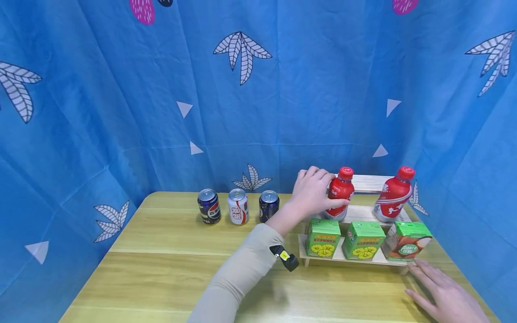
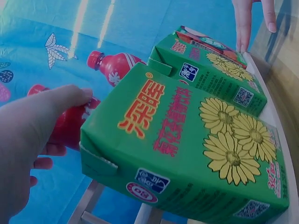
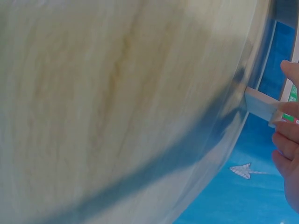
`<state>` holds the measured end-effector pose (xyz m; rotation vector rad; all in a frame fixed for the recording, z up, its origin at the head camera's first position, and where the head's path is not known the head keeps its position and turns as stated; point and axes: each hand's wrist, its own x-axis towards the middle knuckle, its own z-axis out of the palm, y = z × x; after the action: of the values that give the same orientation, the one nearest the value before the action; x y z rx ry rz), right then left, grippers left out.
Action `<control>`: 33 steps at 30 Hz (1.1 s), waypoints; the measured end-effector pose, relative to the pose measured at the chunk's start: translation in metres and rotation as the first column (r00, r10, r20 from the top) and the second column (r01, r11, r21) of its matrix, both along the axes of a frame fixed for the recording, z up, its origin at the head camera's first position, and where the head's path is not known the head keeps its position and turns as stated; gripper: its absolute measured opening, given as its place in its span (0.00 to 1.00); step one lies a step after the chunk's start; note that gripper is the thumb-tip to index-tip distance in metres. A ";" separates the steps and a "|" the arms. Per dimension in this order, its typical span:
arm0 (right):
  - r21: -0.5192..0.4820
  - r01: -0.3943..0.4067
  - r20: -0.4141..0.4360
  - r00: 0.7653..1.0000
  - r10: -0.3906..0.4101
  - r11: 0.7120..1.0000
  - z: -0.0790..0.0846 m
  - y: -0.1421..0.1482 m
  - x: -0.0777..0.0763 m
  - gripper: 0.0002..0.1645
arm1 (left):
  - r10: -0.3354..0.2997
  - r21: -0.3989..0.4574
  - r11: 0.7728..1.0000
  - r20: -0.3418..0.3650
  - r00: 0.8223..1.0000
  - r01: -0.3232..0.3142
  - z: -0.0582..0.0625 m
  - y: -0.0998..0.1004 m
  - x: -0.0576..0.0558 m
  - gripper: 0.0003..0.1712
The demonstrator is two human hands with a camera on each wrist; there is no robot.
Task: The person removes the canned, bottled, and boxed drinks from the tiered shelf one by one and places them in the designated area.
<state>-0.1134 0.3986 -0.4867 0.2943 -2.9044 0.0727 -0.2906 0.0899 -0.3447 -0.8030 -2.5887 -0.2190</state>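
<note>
One red bottle (image 1: 341, 189), at the left of the far, upper shelf of the wooden rack (image 1: 361, 213), is in my left hand (image 1: 313, 193): on my feed the thumb crosses its front and the fingers curl about its left side. A second red bottle (image 1: 393, 195) stands farther right on that shelf, well apart. Along the near, lower shelf I count three green cartons (image 1: 365, 244) in a row. My right hand (image 1: 442, 294) is at the rack's near right corner, fingers nearly straight, holding nothing; I cannot tell whether its fingertips touch the wood. Left of the rack, three cans (image 1: 238, 207) stand near the far edge of the table (image 1: 161, 260).
</note>
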 end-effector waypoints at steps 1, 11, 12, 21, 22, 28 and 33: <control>0.000 -0.001 -0.006 1.000 0.001 1.000 0.000 0.000 0.000 0.43 | -0.002 0.005 1.000 -0.004 1.000 0.002 0.000 0.000 0.000 0.41; -0.011 -0.019 -0.047 0.999 0.019 1.000 -0.003 -0.002 0.000 0.42 | -0.005 0.059 0.998 -0.093 0.996 0.010 -0.009 0.000 -0.002 0.37; -0.014 -0.021 -0.050 0.999 0.020 1.000 -0.003 -0.002 0.000 0.42 | -0.004 0.062 0.998 -0.099 0.995 0.011 -0.009 0.000 -0.002 0.37; -0.009 -0.012 -0.046 0.999 0.012 1.000 -0.003 0.000 -0.001 0.43 | 0.024 0.122 0.992 -0.146 0.989 -0.006 -0.005 -0.007 0.001 0.37; -0.009 -0.013 -0.047 0.999 0.012 1.000 -0.003 0.000 -0.001 0.43 | 0.027 0.129 0.992 -0.145 0.989 -0.008 -0.004 -0.008 0.001 0.37; -0.004 -0.004 -0.032 0.999 0.004 1.000 -0.003 -0.001 -0.003 0.43 | 0.056 0.160 0.987 -0.123 0.991 -0.036 0.000 -0.017 0.005 0.37; 0.000 0.023 0.024 0.999 -0.023 1.000 -0.001 -0.001 -0.004 0.46 | 0.084 0.193 0.979 -0.108 0.991 -0.062 0.003 -0.025 0.007 0.37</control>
<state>-0.1178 0.3974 -0.4877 0.2619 -2.9310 0.0729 -0.2835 0.0653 -0.3419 -0.6318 -2.4391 -0.3786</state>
